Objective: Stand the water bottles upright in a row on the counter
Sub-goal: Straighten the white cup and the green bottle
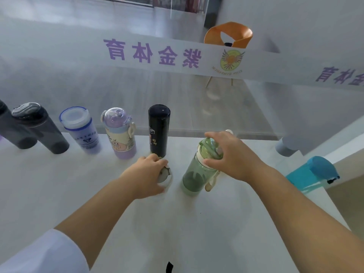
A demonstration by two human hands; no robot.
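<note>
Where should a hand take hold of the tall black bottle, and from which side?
Grip round the middle of the black bottle, coming from its right. It stands upright, a slim smooth cylinder with no handle, so the body is the only hold. The purple cartoon bottle stands close on its left, and the gap on its right is wider.

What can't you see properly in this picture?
All in the head view:
- Silvery lid: the left hand covers most of it and whatever is below it.
- Green bottle: the right hand hides much of its top.
- Dark bottle: cut off by the left edge.
- Blue bottle: lens warp makes it unclear whether it stands or lies.
</note>
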